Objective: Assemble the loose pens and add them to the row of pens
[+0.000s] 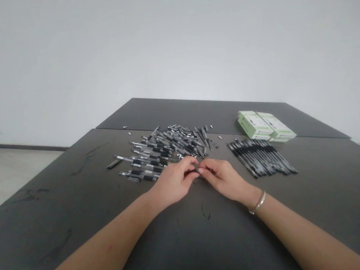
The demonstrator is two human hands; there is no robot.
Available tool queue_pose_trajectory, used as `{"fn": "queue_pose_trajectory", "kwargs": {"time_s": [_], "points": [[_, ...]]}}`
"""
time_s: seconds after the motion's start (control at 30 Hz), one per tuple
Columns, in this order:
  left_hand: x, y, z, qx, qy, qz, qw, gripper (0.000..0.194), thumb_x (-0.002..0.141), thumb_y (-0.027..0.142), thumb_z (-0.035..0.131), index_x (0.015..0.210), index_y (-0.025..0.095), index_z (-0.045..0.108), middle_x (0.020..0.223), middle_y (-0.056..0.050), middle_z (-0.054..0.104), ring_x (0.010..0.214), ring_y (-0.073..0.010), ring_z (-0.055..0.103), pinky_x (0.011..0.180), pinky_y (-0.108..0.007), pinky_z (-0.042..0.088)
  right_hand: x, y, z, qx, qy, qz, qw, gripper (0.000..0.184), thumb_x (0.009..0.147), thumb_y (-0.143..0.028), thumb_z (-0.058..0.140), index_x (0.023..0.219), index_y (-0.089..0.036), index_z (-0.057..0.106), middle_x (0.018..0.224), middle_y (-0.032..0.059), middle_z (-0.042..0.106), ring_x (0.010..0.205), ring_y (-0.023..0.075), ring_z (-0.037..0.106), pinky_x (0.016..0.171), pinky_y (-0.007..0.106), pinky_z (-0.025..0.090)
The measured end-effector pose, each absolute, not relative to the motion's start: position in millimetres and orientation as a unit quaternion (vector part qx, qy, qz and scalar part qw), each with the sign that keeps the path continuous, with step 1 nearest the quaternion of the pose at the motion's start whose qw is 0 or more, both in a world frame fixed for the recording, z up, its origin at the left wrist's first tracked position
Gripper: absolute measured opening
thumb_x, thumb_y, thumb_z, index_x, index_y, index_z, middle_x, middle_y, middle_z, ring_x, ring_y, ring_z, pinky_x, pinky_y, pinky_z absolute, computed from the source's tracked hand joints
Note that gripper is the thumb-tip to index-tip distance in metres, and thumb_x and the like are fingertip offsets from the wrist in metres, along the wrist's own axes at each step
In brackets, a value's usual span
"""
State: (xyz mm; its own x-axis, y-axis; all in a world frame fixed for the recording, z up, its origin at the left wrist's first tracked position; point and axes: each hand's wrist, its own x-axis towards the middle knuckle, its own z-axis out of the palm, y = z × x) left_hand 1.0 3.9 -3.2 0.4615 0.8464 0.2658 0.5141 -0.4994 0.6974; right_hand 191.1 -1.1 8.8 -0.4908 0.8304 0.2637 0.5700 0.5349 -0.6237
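Note:
My left hand (174, 178) and my right hand (222, 177) meet fingertip to fingertip above the dark table. Both are closed in a pinch on a small dark pen part (195, 170), mostly hidden by the fingers. Just beyond my left hand spreads a loose heap of pen parts (179, 140), with clear barrels, black grips and small tips. Several clear pen barrels with black grips (147, 164) lie roughly side by side left of my left hand. Beyond my right hand, a neat row of pens (260, 157) lies slanted on the table.
Green and white boxes (265, 126) are stacked behind the row of pens. Small silvery pen tips (220, 137) lie scattered around the heap. A seam crosses the dark table (112, 129), and a pale wall (186, 45) stands behind it.

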Motion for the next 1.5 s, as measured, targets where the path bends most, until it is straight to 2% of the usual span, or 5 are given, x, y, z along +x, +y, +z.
{"fn": "queue_pose_trajectory", "kwargs": {"time_s": [0.6, 0.83, 1.1, 1.3, 1.5], "points": [[1.6, 0.0, 1.8, 0.85, 0.426, 0.254, 0.181, 0.022, 0.087, 0.019, 0.053, 0.108, 0.025, 0.058, 0.096, -0.001, 0.072, 0.089, -0.0193, 0.067, 0.078, -0.029, 0.048, 182.8, 4.5, -0.7, -0.461, -0.671, 0.504, 0.289, 0.03, 0.088, -0.04, 0.048, 0.069, -0.017, 0.053, 0.052, -0.0065, 0.036, 0.045, 0.0081, 0.032, 0.043, 0.022, 0.024], [-3.0, 6.2, 1.7, 0.854, 0.433, 0.239, 0.162, 0.028, 0.092, 0.033, 0.046, 0.115, 0.022, 0.06, 0.108, -0.006, 0.07, 0.097, -0.0219, 0.066, 0.085, -0.033, 0.049, 190.9, 10.0, 1.1, -0.478, -0.678, 0.463, 0.312, 0.034, 0.088, -0.043, 0.048, 0.064, -0.018, 0.049, 0.052, -0.0065, 0.037, 0.047, 0.0085, 0.034, 0.046, 0.022, 0.025], [-6.1, 10.7, -3.1, 0.867, 0.418, 0.24, 0.127, 0.028, 0.092, 0.025, 0.045, 0.11, 0.017, 0.065, 0.105, -0.009, 0.071, 0.094, -0.0214, 0.066, 0.084, -0.033, 0.05, 193.8, 13.2, -0.8, -0.489, -0.665, 0.465, 0.318, 0.035, 0.087, -0.044, 0.049, 0.063, -0.018, 0.049, 0.05, -0.007, 0.036, 0.044, 0.0081, 0.033, 0.045, 0.022, 0.025], [-4.5, 11.7, -3.1, 0.843, 0.444, 0.274, 0.131, 0.027, 0.092, 0.026, 0.046, 0.11, 0.017, 0.063, 0.106, -0.009, 0.07, 0.095, -0.0228, 0.065, 0.086, -0.035, 0.049, 193.3, 14.5, 0.7, -0.498, -0.662, 0.439, 0.347, 0.04, 0.09, -0.049, 0.043, 0.07, -0.017, 0.056, 0.052, -0.0046, 0.043, 0.046, 0.0096, 0.04, 0.045, 0.022, 0.032], [-4.0, 18.3, -1.5, 0.771, 0.482, 0.348, 0.23, 0.024, 0.088, 0.022, 0.048, 0.106, 0.017, 0.063, 0.105, -0.008, 0.069, 0.096, -0.02, 0.063, 0.086, -0.033, 0.048, 201.0, 21.7, -11.8, -0.484, -0.772, 0.232, 0.34, 0.014, 0.084, -0.021, 0.056, 0.089, -0.017, 0.068, 0.085, 0.0052, 0.065, 0.077, 0.0163, 0.059, 0.071, 0.028, 0.045]]}}
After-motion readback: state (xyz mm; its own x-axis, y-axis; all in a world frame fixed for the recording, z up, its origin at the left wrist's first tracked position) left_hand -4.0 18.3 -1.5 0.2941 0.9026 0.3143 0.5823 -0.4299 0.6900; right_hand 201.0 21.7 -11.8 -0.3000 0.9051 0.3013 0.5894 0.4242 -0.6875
